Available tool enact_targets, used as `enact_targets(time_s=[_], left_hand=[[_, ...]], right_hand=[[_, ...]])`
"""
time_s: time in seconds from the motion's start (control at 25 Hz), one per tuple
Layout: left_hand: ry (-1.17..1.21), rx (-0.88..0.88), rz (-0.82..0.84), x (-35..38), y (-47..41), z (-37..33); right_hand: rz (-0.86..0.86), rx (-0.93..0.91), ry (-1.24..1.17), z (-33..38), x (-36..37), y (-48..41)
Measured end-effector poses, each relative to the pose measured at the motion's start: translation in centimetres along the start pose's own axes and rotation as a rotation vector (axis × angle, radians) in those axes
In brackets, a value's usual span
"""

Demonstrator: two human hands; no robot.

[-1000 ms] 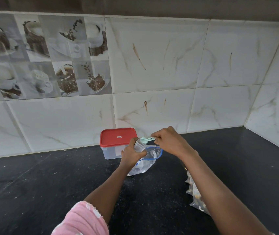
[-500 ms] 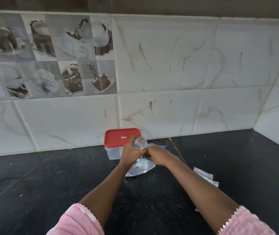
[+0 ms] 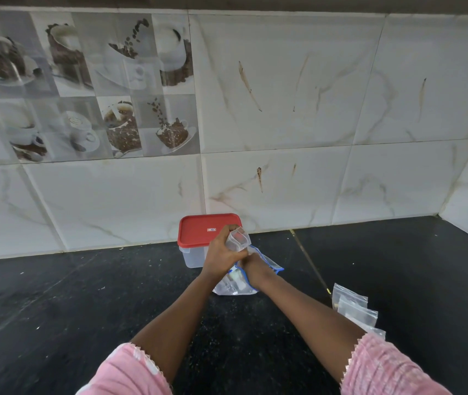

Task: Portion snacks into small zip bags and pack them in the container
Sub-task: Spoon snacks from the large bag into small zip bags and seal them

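Centre frame, I see the left hand (image 3: pixel 220 256) clamped round a small clear zip bag (image 3: pixel 237 240) just before the red-lidded container (image 3: pixel 208 228), the right hand (image 3: pixel 251 265) sunk in the blue-edged snack bag (image 3: pixel 234 286) on the tabletop (image 3: pixel 84 309) — its fingers hidden, so I cannot tell its grip — more small bags (image 3: pixel 353 307) lying lower right

Black speckled counter (image 3: pixel 84 309) runs back to a white marbled tile wall (image 3: pixel 284 109). Coffee-cup picture tiles (image 3: pixel 84 86) sit far left, and the wall corners on the right.
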State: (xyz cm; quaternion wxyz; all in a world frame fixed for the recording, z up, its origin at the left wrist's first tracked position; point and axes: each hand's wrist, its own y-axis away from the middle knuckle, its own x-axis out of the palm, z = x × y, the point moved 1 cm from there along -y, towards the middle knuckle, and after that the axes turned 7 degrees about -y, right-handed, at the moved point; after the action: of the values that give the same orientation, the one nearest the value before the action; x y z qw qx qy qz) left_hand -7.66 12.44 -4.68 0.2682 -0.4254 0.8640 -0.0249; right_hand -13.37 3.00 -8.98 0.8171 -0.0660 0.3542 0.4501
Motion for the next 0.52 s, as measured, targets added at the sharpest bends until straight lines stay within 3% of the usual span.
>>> enact_targets(time_s=[0.24, 0.52], left_hand=[[0.042, -0.014, -0.007, -0.1, -0.2, 0.2], [0.062, -0.044, -0.001, -0.6, 0.0, 0.9]], right_hand=[[-0.039, -0.056, 0.038, 0.8, 1.1, -1.1], [0.122, -0.129, 0.192, 2.0, 1.9, -0.4]])
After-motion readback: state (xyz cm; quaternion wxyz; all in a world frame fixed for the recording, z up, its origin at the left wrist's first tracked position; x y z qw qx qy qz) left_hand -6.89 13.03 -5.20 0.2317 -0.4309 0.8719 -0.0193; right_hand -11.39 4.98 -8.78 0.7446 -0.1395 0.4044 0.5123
